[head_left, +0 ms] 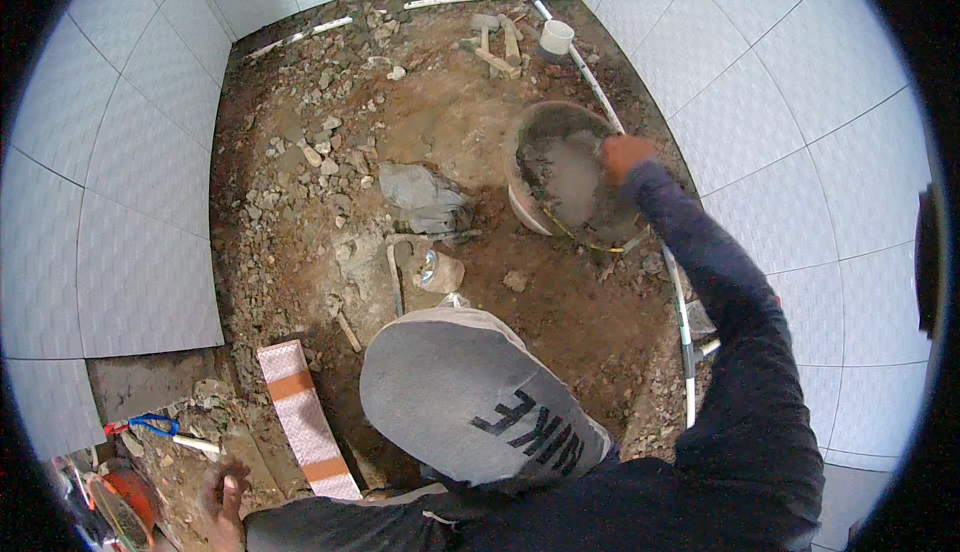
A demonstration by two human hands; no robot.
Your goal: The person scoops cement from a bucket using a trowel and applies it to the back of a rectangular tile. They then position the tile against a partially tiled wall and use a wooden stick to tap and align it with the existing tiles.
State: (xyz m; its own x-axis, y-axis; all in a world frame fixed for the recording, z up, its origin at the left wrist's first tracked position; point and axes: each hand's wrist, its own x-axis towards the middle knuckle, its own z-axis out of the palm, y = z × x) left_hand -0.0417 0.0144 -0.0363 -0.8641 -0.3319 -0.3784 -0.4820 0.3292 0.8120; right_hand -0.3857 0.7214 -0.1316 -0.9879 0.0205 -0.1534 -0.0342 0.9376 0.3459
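Observation:
At the right, my right hand (628,158) is closed in a curled grip at the far right side of a round bucket (524,202). What the fingers hold, if anything, is hidden. Wet grey mix (574,174) sits inside the bucket, and a thin yellowish handle (582,240) hangs over its near rim. Down at the lower left, my left hand (224,504) is held low with its fingers apart and nothing in them. It is nearest to a pale patterned board (290,420) with orange bands and a blue-and-white tool (172,432).
A grey cap's brim (450,382) covers the lower middle. Dirt and rubble (330,162) spread between tiled walls (790,122). White pipes (596,90) run along the edges. Hammers (490,50), a white cup (556,38), a grey sack (425,197) and an orange container (135,497) lie about.

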